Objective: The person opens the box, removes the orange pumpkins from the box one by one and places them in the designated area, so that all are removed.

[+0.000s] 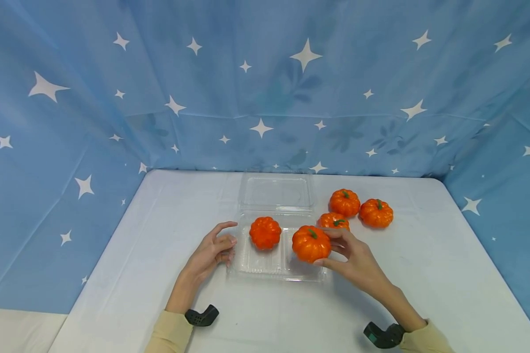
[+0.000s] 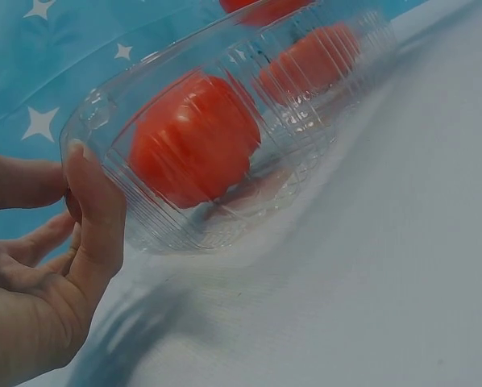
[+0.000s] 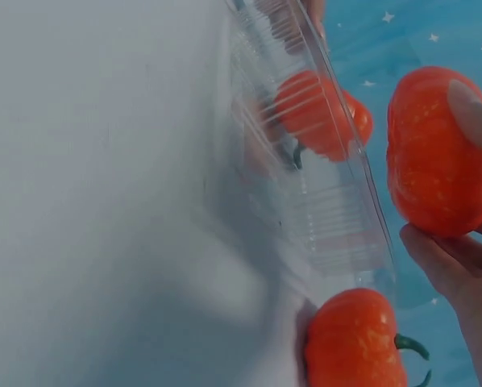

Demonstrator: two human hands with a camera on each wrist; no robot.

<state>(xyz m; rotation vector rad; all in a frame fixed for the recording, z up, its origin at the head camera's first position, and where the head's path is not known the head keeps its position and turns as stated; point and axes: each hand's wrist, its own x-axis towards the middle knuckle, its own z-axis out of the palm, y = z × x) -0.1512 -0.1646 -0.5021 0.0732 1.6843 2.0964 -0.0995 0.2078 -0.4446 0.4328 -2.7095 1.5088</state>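
Note:
A clear plastic clamshell container (image 1: pixel 258 267) lies with its lid folded back, away from me. In its left compartment an orange toy pumpkin (image 1: pixel 265 233) sits stem down. My right hand (image 1: pixel 357 260) holds a second toy pumpkin (image 1: pixel 311 244) between thumb and fingers, green stem up. The right wrist view has this held pumpkin (image 3: pixel 438 153) above the container's rim, over the right compartment. At the container's left side, my left hand (image 1: pixel 207 255) pinches the rim with thumb and finger, as the left wrist view of those fingers (image 2: pixel 96 210) shows.
Beside the container's right edge stands a pumpkin (image 1: pixel 333 220), partly hidden by the held one and my fingers. Two more pumpkins, one nearer the lid (image 1: pixel 344 203) and another farther right (image 1: pixel 376 213), rest on the white table (image 1: pixel 424 255). A blue star-print curtain (image 1: pixel 265 98) hangs behind.

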